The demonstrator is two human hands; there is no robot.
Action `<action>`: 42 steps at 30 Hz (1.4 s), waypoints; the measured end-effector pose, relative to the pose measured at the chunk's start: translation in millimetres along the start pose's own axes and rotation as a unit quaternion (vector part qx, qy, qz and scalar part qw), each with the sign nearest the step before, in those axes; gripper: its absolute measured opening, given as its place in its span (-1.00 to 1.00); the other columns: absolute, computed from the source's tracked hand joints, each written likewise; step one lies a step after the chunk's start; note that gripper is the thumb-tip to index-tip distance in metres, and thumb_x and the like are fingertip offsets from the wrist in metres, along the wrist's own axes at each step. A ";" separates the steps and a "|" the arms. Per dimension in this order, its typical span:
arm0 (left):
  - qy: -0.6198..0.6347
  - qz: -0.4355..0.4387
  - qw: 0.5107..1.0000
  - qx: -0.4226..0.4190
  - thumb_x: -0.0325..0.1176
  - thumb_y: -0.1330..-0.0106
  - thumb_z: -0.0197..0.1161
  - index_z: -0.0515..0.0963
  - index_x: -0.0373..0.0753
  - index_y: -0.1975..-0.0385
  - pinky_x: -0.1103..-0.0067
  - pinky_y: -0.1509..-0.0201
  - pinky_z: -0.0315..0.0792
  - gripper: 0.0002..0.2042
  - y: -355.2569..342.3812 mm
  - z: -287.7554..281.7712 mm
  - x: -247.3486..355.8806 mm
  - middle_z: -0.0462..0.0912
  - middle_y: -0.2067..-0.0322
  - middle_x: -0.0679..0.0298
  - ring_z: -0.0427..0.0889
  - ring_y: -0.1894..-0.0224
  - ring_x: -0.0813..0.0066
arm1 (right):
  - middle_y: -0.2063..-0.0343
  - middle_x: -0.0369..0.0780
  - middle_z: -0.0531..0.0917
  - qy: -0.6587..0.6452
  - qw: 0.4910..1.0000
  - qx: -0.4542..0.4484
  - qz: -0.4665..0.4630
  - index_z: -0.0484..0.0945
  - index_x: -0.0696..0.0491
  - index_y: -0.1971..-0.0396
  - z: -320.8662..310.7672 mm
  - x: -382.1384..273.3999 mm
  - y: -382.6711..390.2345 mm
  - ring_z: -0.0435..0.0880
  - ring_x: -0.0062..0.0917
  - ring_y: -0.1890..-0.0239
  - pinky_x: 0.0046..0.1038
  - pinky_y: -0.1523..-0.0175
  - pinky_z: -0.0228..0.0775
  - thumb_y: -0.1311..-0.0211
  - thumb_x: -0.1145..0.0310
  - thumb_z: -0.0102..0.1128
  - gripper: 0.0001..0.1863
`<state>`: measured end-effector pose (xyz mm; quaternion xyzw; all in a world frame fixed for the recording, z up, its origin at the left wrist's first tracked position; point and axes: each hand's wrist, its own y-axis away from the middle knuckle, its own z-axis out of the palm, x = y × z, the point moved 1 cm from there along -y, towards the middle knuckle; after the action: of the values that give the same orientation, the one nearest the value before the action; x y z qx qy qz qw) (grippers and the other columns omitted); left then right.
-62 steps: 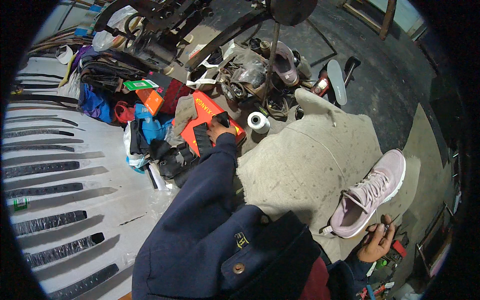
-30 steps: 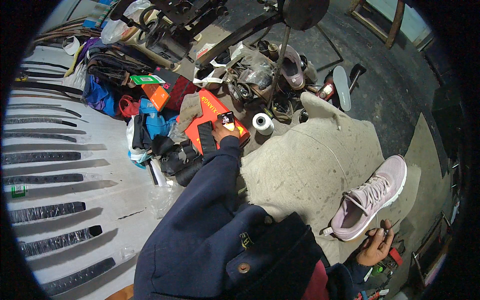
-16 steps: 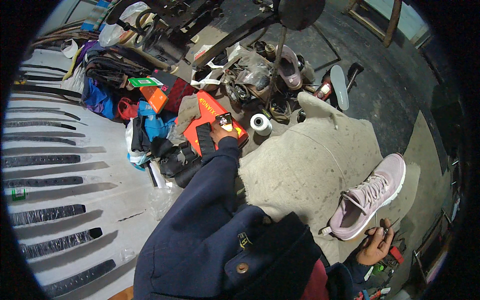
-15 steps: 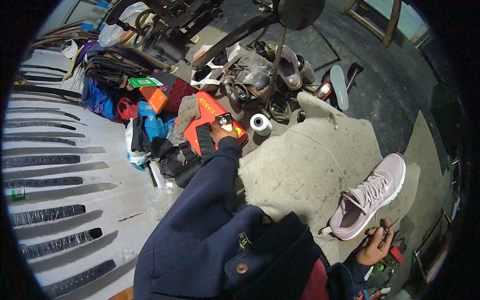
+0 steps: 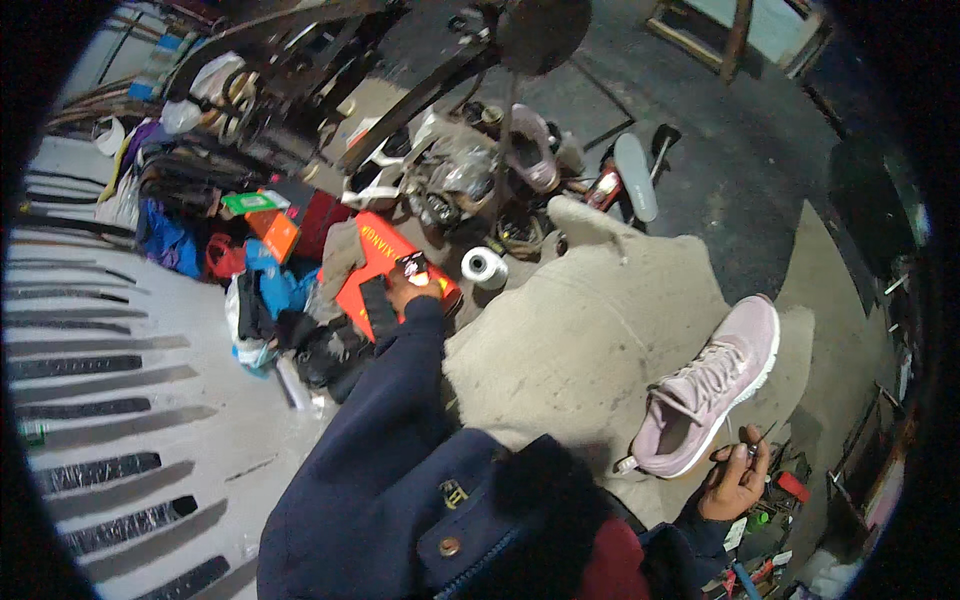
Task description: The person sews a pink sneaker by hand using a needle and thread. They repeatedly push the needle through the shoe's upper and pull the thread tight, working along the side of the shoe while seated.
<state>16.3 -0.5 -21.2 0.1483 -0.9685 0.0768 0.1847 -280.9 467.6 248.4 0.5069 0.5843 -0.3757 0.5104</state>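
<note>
My right hand (image 5: 735,482) is closed around a thin, pointed metal tool (image 5: 766,432), its tip sticking up past the fingers. Just beyond it, a pale pink lace-up sneaker (image 5: 715,378) with a white sole lies on a stained beige cloth (image 5: 570,320). My left hand (image 5: 412,291) reaches to a red box (image 5: 372,252) with yellow lettering. A small black-and-white item (image 5: 411,265) shows at its fingertips; most of the grip is hidden. Against that hand is a flat black block (image 5: 378,306). A white thread spool (image 5: 484,267) stands to its right.
Belts (image 5: 90,412) lie in rows on a pale sheet at left. Beyond the cloth are a second pink sneaker (image 5: 532,148), a grey insole (image 5: 635,175) and a hammer (image 5: 663,148). A dark machine (image 5: 300,80) stands at the back. Small tools (image 5: 765,530) clutter the lower right.
The whole view has shifted, so things sit farther left and most of the near clutter lower. My left hand stays at the red box, and my right hand keeps the pointed tool beside the sneaker.
</note>
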 end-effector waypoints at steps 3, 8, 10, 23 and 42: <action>0.067 -0.050 0.995 -0.049 -0.31 0.08 0.43 0.44 -0.17 -0.18 0.13 -0.20 0.54 -0.31 -4.7 8.3 -8.8 0.58 -0.02 -0.25 0.62 -0.01 -0.31 | 0.48 -0.31 0.64 0.013 1.000 0.005 -0.001 0.51 0.23 -0.13 5.4 -5.7 0.4 0.37 -0.81 0.59 -0.71 0.50 0.05 -0.46 0.37 0.15 -0.65; 0.016 0.007 0.999 -0.034 -0.06 -0.11 0.45 0.47 -0.20 -0.17 0.08 -0.19 0.50 -0.37 -11.3 17.7 -20.7 0.62 -0.07 -0.08 0.62 -0.05 -0.22 | 0.51 -0.28 0.65 0.014 0.999 -0.017 0.028 0.53 0.20 -0.07 7.2 -18.9 2.5 0.33 -0.81 0.68 -0.68 0.53 0.11 -0.44 0.37 0.14 -0.70; 0.005 -0.022 0.998 -0.063 -0.06 -0.18 0.40 0.46 -0.20 -0.16 0.13 -0.25 0.49 -0.41 -15.3 20.2 -24.1 0.61 -0.12 -0.08 0.61 -0.13 -0.19 | 0.50 -0.27 0.65 0.011 0.999 -0.023 0.033 0.51 0.20 -0.10 6.7 -22.2 3.8 0.33 -0.82 0.65 -0.68 0.51 0.12 -0.45 0.40 0.12 -0.69; 0.091 0.132 0.983 -0.088 -0.33 0.00 0.53 0.47 -0.25 -0.06 0.17 -0.16 0.53 -0.42 -17.3 -6.1 -0.9 0.67 0.05 -0.12 0.65 -0.02 -0.21 | 0.48 -0.22 0.68 -0.013 0.997 -0.057 0.043 0.52 0.26 -0.06 5.4 -19.8 3.8 0.51 -0.73 0.54 -0.62 0.42 0.33 -0.42 0.44 0.15 -0.70; 0.476 0.046 0.415 -0.774 -0.49 -0.45 0.18 0.36 -0.41 -0.13 0.10 -0.51 0.25 -0.68 224.2 -323.0 182.5 0.50 -0.20 -0.21 0.41 -0.38 -0.15 | 0.30 -0.24 0.73 -0.027 0.996 -0.077 0.021 0.58 0.20 -0.10 2.0 -14.9 5.4 0.69 -0.66 0.35 -0.55 0.19 0.53 -0.43 0.43 0.18 -0.69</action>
<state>-108.2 229.7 324.3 -0.1628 -0.3799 -0.6386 0.6491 -275.7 463.7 263.0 0.4681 0.5862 -0.3328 0.5714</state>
